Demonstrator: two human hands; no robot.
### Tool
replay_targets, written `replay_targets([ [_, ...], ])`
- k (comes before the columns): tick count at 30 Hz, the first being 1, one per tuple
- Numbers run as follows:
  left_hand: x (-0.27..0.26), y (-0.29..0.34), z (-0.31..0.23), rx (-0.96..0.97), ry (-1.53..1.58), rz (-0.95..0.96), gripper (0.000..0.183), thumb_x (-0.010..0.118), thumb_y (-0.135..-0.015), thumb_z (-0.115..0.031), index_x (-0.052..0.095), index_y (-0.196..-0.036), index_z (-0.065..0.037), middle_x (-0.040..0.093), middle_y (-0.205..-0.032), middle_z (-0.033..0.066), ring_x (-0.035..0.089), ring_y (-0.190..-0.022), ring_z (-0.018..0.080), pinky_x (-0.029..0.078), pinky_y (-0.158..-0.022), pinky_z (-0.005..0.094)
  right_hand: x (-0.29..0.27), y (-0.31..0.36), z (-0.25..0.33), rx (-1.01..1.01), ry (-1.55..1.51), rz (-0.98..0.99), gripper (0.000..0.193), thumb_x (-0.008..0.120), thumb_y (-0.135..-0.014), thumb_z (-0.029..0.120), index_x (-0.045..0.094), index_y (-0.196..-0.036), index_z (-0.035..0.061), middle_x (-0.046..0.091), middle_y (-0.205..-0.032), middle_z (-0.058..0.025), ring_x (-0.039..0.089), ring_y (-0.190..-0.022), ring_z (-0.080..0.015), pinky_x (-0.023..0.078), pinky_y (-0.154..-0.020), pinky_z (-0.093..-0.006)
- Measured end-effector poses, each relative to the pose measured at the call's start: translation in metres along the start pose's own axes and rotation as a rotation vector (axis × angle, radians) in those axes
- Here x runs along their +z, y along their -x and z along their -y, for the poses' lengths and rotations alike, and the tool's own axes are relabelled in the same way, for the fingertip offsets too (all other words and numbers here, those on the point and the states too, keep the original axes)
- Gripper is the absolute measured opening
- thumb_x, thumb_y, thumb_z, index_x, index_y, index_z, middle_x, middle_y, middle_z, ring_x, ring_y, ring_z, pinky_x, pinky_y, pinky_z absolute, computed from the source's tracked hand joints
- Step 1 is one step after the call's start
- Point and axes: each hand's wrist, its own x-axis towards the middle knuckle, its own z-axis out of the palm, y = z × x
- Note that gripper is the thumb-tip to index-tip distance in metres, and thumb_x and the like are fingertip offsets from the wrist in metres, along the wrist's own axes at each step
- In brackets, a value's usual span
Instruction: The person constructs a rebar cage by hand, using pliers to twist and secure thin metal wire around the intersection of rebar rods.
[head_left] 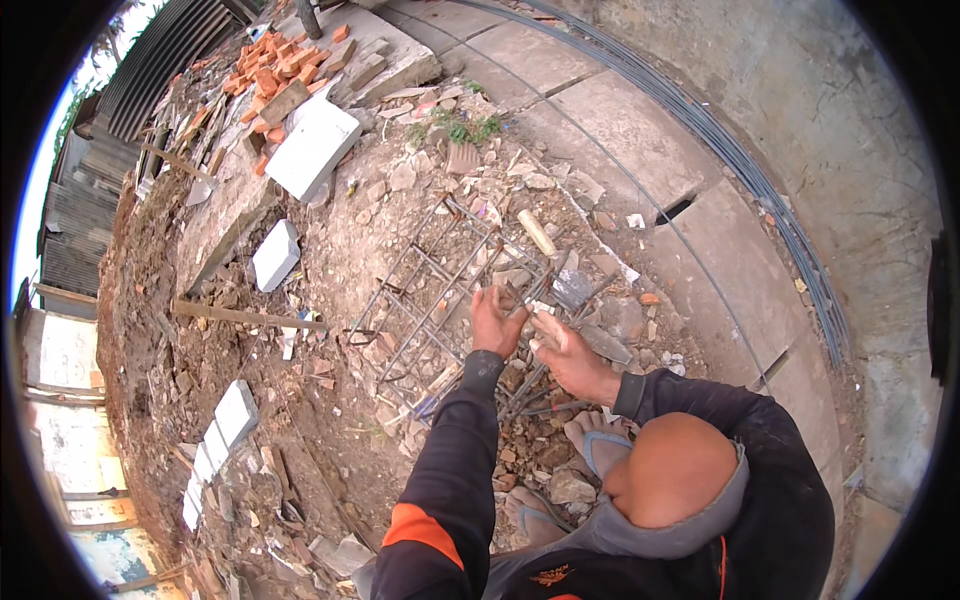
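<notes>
A rusty steel rebar cage (425, 285), made of long rods and square hoops, lies on the rubble in front of me. My left hand (495, 322) is at its right end, thumb and fingers pinched together. Close beside it, my right hand (575, 360) is also closed, its fingertips almost meeting the left ones. Something small and pale shows between the two hands, too small to name. Past the fingers lies a short pale cylindrical piece (537, 232), with a crumpled grey plastic piece (573, 289) nearer the right hand.
A bundle of long steel rods (740, 165) curves along the concrete slabs (620, 130) on the right, by a wall. Orange bricks (270, 75) and a large white block (314, 147) sit far left. A wooden stick (245, 315) lies left; my sandalled foot (597, 440) is close.
</notes>
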Motion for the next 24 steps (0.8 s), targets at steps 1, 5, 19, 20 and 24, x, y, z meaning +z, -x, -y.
replay_targets([
  [1, -0.001, 0.001, 0.003, 0.017, 0.018, -0.002, 0.032, 0.078, -0.079, -0.025, 0.064, -0.096, -0.002, 0.070, -0.081, 0.0122, 0.065, -0.091, 0.0347, 0.028, -0.115, 0.0475, 0.004, 0.001, 0.006, 0.003, 0.010, -0.006, 0.065, 0.054, -0.101, 0.014, 0.023, -0.154, -0.0074, 0.039, -0.153, -0.0294, 0.040, -0.143, -0.0358, 0.036, -0.115, -0.0422],
  [5, -0.003, -0.001, 0.006, 0.077, 0.012, 0.004, 0.031, 0.077, -0.080, -0.024, 0.063, -0.096, -0.002, 0.071, -0.083, 0.0127, 0.065, -0.093, 0.0349, 0.026, -0.116, 0.0484, 0.006, -0.003, 0.004, -0.110, 0.325, -0.042, 0.070, 0.057, -0.098, 0.014, 0.022, -0.154, -0.0073, 0.045, -0.149, -0.0269, 0.041, -0.143, -0.0324, 0.033, -0.117, -0.0402],
  [19, -0.004, 0.003, 0.016, 0.108, -0.020, 0.054, 0.029, 0.075, -0.083, -0.023, 0.060, -0.099, -0.003, 0.069, -0.086, 0.0109, 0.065, -0.093, 0.0321, 0.025, -0.117, 0.0487, 0.010, -0.012, 0.021, 0.003, 0.466, -0.094, 0.084, 0.063, -0.095, 0.027, 0.014, -0.155, -0.0082, 0.044, -0.148, -0.0292, 0.048, -0.133, -0.0432, 0.040, -0.110, -0.0474],
  [20, -0.005, 0.004, 0.021, 0.130, -0.040, 0.057, 0.030, 0.075, -0.083, -0.023, 0.060, -0.100, -0.003, 0.069, -0.087, 0.0110, 0.065, -0.093, 0.0321, 0.024, -0.117, 0.0487, 0.013, -0.014, 0.016, 0.001, 0.463, -0.088, 0.084, 0.063, -0.095, 0.027, 0.014, -0.155, -0.0082, 0.044, -0.148, -0.0292, 0.048, -0.133, -0.0432, 0.040, -0.110, -0.0474],
  [24, -0.003, 0.004, 0.016, 0.144, -0.065, 0.063, 0.033, 0.075, -0.083, -0.024, 0.065, -0.104, -0.001, 0.064, -0.104, 0.0157, 0.058, -0.107, 0.0354, 0.032, -0.110, 0.0476, 0.013, -0.015, -0.013, -0.223, 0.457, -0.170, 0.083, 0.064, -0.095, 0.022, 0.015, -0.156, -0.0054, 0.044, -0.145, -0.0244, 0.042, -0.138, -0.0388, 0.037, -0.112, -0.0485],
])
